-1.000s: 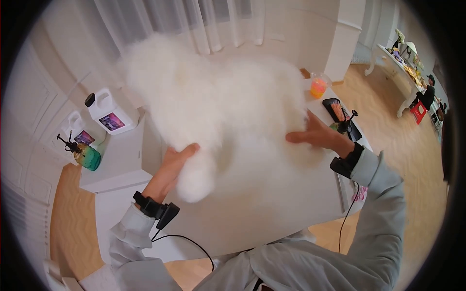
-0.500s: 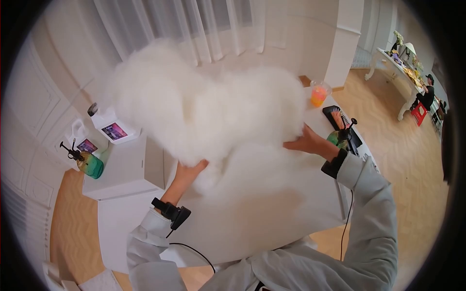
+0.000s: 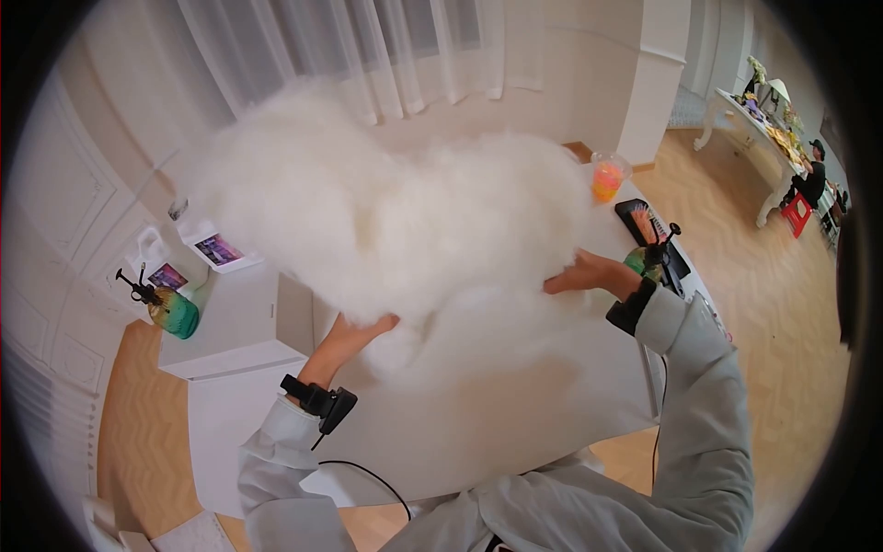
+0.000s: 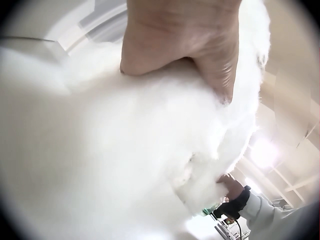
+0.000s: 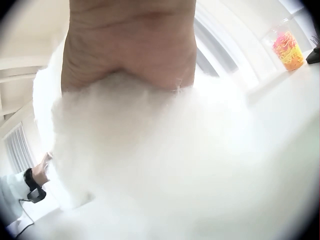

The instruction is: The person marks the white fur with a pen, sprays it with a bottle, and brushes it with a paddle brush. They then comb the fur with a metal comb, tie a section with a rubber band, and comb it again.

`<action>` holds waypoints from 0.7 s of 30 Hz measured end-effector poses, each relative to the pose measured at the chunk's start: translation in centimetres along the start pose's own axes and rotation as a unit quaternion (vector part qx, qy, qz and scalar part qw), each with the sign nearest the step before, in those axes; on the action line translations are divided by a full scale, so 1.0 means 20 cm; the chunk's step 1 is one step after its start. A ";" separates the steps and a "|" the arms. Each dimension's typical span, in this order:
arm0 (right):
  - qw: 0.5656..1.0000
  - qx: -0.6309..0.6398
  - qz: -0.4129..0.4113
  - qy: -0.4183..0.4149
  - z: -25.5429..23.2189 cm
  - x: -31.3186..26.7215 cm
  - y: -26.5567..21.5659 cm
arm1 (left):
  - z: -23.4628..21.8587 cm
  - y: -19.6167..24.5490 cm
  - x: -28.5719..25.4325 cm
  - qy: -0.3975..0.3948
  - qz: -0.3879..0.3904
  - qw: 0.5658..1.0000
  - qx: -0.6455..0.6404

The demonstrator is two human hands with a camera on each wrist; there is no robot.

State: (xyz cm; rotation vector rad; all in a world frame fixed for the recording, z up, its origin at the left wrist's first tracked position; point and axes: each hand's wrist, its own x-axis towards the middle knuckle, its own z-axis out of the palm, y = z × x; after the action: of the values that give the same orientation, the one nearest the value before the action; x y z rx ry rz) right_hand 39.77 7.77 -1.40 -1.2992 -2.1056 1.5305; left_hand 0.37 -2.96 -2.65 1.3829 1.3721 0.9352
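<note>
A big fluffy white plush figure [image 3: 460, 216], animal-like with thick long fur, fills the middle of the head view over the white table [image 3: 589, 386]. My left hand [image 3: 357, 336] grips its lower near side at the left, thumb lying on top of the fur. At the right end, my right hand [image 3: 593, 273] grips the lower fur, thumb toward the middle. Fur hides most of the fingers of both hands. In the left wrist view, the left hand [image 4: 185, 37] sinks into the fur; the right hand [image 5: 130, 45] does likewise in its own view.
To the left, a white cabinet [image 3: 230, 317] bears white jugs [image 3: 221, 248] and a green-amber spray bottle [image 3: 173, 311]. Along the table's right side are a clear cup of orange and pink strands [image 3: 607, 179], a black tray-like item [image 3: 644, 221] and another spray bottle [image 3: 651, 258].
The plush figure has come down and turned; the leg-like part hanging by my left hand no longer shows plainly. My left hand has shifted right and down. Little moved in the last half second.
</note>
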 end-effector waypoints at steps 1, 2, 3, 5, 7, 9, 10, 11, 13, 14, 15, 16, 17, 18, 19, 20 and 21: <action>0.997 0.055 -0.060 -0.005 0.00 0.01 0.01 | 0.00 -0.01 0.01 0.004 0.009 1.000 0.009; 0.997 0.056 -0.059 -0.005 0.00 0.02 0.01 | 0.00 -0.02 0.02 0.008 0.016 1.000 0.018; 0.996 0.053 -0.072 0.003 0.00 0.03 0.01 | 0.00 -0.02 0.03 0.008 0.016 1.000 0.019; 0.995 0.051 -0.085 0.011 -0.01 0.06 0.02 | 0.01 0.01 0.03 0.013 0.025 0.999 0.020; 0.993 0.089 -0.073 0.004 -0.01 0.08 0.04 | 0.00 0.05 0.01 0.004 -0.014 1.000 -0.003; 0.996 0.064 -0.053 0.014 -0.03 0.13 0.11 | 0.00 0.05 0.02 -0.006 -0.050 0.998 -0.027; 0.998 0.039 -0.035 0.023 -0.03 0.14 0.11 | 0.00 0.02 0.03 0.003 -0.042 0.998 -0.040; 0.998 0.041 -0.033 0.026 -0.04 0.13 0.12 | 0.00 0.01 0.03 0.012 -0.034 0.998 -0.053; 0.998 0.037 -0.010 0.049 -0.03 0.10 0.10 | 0.00 -0.01 0.02 0.015 -0.007 0.997 -0.069; 0.998 0.038 -0.008 0.052 -0.02 0.05 0.03 | 0.00 -0.02 0.02 0.023 0.019 0.996 -0.087; 0.998 0.023 0.002 0.050 -0.02 -0.03 -0.08 | -0.03 -0.05 0.02 0.020 0.017 0.996 -0.087; 0.999 0.007 0.011 0.048 -0.01 -0.06 -0.12 | -0.07 -0.12 0.03 0.006 -0.007 0.993 -0.119; 0.999 0.008 0.012 0.047 -0.02 -0.06 -0.10 | -0.12 -0.19 0.05 -0.006 -0.031 0.988 -0.152; 0.999 0.025 0.009 0.030 -0.04 -0.04 -0.07 | -0.18 -0.27 0.08 -0.006 -0.032 0.988 -0.152; 0.999 0.041 0.006 0.013 -0.05 -0.03 -0.04 | -0.26 -0.37 0.13 -0.066 -0.032 0.954 -0.291; 0.999 0.040 0.005 0.013 -0.06 -0.01 -0.03 | -0.33 -0.47 0.18 -0.124 -0.031 0.896 -0.425; 0.996 -0.089 0.015 -0.007 -0.07 0.02 -0.01 | -0.38 -0.60 0.25 -0.121 -0.028 0.897 -0.425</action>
State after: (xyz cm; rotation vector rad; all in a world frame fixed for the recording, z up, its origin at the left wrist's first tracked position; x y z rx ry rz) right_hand 40.27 8.98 -0.71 -1.3867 -2.2861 1.3927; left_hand -9.82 1.96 -12.70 0.7372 0.6560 1.0939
